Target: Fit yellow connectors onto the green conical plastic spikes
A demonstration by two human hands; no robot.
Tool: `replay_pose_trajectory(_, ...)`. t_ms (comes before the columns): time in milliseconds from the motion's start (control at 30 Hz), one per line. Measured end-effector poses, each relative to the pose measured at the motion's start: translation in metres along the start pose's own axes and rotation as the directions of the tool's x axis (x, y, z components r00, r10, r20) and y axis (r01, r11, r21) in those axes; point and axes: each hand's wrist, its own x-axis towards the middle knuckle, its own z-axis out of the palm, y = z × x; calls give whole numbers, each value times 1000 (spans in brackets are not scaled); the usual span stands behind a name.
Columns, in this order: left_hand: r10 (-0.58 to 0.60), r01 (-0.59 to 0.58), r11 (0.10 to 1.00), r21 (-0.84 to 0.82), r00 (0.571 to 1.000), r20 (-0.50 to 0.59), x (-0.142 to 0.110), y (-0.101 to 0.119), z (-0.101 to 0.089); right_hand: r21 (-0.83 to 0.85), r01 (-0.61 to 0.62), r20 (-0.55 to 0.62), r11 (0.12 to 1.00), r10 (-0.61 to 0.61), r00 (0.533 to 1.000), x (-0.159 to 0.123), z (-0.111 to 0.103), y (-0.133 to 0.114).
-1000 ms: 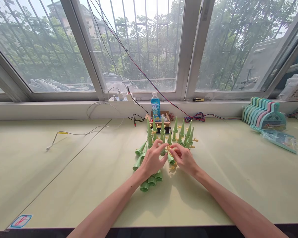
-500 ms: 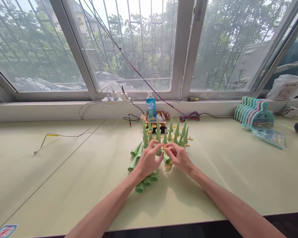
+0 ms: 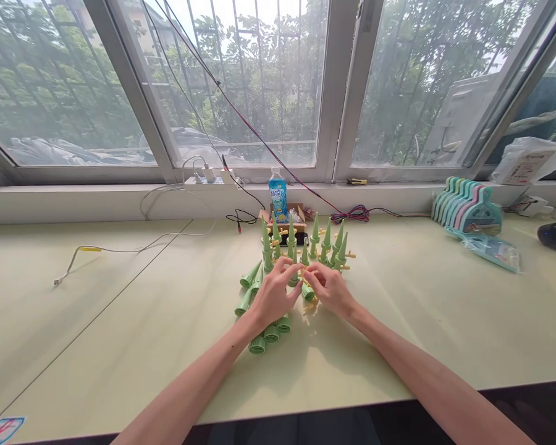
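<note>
My left hand (image 3: 274,295) curls its thumb and index finger toward a small yellow valve (image 3: 303,272), with the fingertips closed about it. My right hand (image 3: 332,289) pinches the same small piece from the other side, partly hiding it. Seen through the gap of my left fingers is a green plant-watering spike (image 3: 293,274), point up; whether the hand touches it is unclear. More green spikes (image 3: 325,246) stand upright behind my hands, several with yellow valves sticking out sideways. Below my fingertips lie a green spike (image 3: 308,293) and loose yellow valves (image 3: 311,306).
Several green spikes (image 3: 258,345) lie under and left of my left wrist. Behind the group are a blue bottle (image 3: 278,196), a cardboard box (image 3: 297,214) and a dark phone-like object (image 3: 300,239). Cables (image 3: 359,214) and pastel fan-shaped boards (image 3: 472,207) lie farther right.
The view has shifted slightly, so everything sits a little further left and up. Both hands stay together at the yellow valve, with their fingertips a little closer.
</note>
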Motion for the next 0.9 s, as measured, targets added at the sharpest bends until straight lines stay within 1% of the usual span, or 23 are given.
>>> replay_pose_trajectory(133,-11,11,1000,-9,1000,15,0,-1,0,24,21,44,999,-22,999,-2,-1,-1)
replay_pose_trajectory(533,19,-18,999,-29,999,40,-2,-3,0,-55,53,5,997,-53,999,0,0,3)
replay_pose_trajectory(700,20,-20,1000,-1,1000,15,-1,-3,-1,-19,13,15,1000,-13,1000,-1,0,0)
replay_pose_trajectory(900,12,-11,1000,-8,1000,28,-1,-4,-1,12,16,31,1000,-16,999,-2,0,0)
